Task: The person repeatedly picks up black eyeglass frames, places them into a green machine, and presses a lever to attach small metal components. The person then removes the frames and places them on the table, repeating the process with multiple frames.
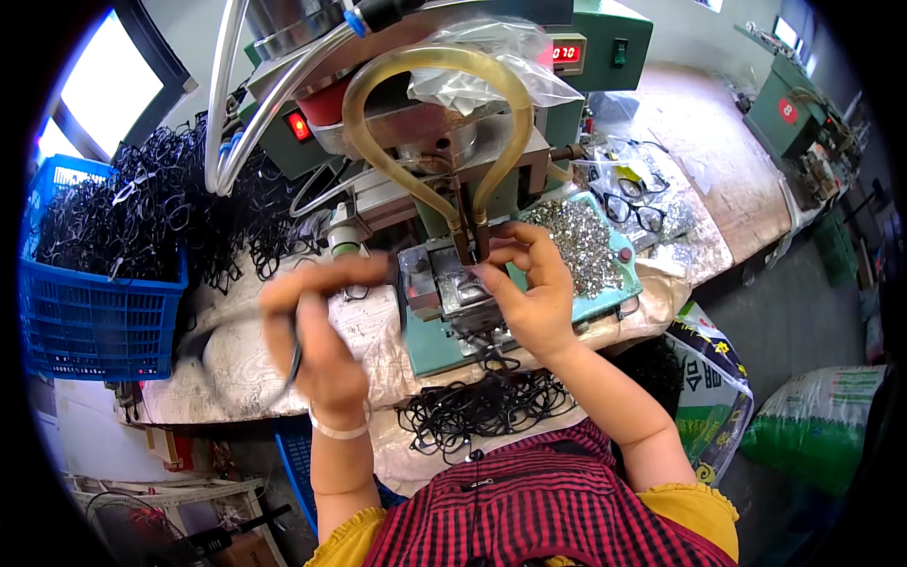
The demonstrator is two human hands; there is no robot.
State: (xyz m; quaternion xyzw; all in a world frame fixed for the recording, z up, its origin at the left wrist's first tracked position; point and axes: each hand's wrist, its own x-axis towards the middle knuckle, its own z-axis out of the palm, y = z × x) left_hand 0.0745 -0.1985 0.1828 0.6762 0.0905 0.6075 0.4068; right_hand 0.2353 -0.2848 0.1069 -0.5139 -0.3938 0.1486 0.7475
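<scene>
My left hand (326, 340), smeared by motion, is left of the machine's work block (458, 288). A blurred black eyeglass frame (203, 364) trails from its curled fingers. My right hand (540, 298) is at the block, thumb and forefinger pinched close beside the two upright metal electrodes (470, 241). Whatever lies between those fingertips is too small to make out. A yellowish hose (520, 104) loops down to the electrodes. Right of my right hand, small shiny metal parts (581, 246) fill a teal tray (624, 288).
Black frames (487, 406) lie heaped at the table's front edge before me. At left, a blue basket (99, 326) overflows with more frames (113, 213). Glasses (633, 213) rest beyond the tray. Filled bags (812, 425) stand right; a fan (128, 524) is low left.
</scene>
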